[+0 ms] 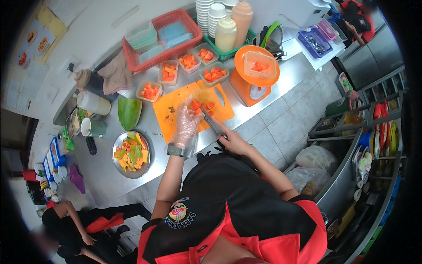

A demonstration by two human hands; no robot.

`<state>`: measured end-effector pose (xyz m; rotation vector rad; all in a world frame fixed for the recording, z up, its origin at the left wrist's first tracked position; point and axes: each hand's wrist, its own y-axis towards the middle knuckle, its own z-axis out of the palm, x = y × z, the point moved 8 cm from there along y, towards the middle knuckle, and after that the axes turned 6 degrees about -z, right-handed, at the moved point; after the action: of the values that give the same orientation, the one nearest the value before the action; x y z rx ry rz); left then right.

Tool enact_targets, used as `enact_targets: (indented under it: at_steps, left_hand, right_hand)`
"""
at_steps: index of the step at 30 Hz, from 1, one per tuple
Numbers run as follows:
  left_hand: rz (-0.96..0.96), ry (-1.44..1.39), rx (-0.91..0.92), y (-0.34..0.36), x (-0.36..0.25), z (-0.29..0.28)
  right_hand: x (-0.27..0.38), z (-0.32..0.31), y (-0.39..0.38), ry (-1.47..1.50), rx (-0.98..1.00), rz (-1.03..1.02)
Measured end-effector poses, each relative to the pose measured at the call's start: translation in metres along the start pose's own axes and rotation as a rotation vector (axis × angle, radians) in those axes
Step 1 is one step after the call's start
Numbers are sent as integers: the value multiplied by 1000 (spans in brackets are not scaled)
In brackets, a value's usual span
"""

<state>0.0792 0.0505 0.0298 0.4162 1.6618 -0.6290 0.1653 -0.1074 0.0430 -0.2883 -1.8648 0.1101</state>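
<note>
My right hand (231, 138) grips a knife (213, 123), its blade angled across the orange cutting board (165, 105). In a clear plastic glove, my left hand (188, 118) has its fingers bent against a piece of orange-red fruit (196, 104), which looks like papaya, right beside the blade. A few more cut chunks (210, 106) lie just past the knife. Small dark seeds or scraps (171, 112) dot the board's left side. Left of the board rests a large green-skinned fruit piece (129, 113). A metal bowl (148, 163) of green and orange peels stands nearer me.
Several clear tubs of fruit cubes (149, 91) line the board's far side. An orange scale (251, 83) carries another tub (260, 64). Behind are a red basket (132, 61), squeeze bottles (225, 33) and stacked cups (204, 17). Other people appear at lower left and upper right.
</note>
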Motion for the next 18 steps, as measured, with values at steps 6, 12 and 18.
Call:
enact_targets:
  at_steps: [6,12,18]
  left_hand:
    - [412,15,123,23,-122,43]
    - [480,-99,306,61,-197,121]
    - [404,213,330,75,-205,165]
  right_hand:
    - [66,-73,-29,-112,-252,-105]
    - [96,-146,-78,-252,-545,-80]
    - [91,-181,-120,-262,-753,14]
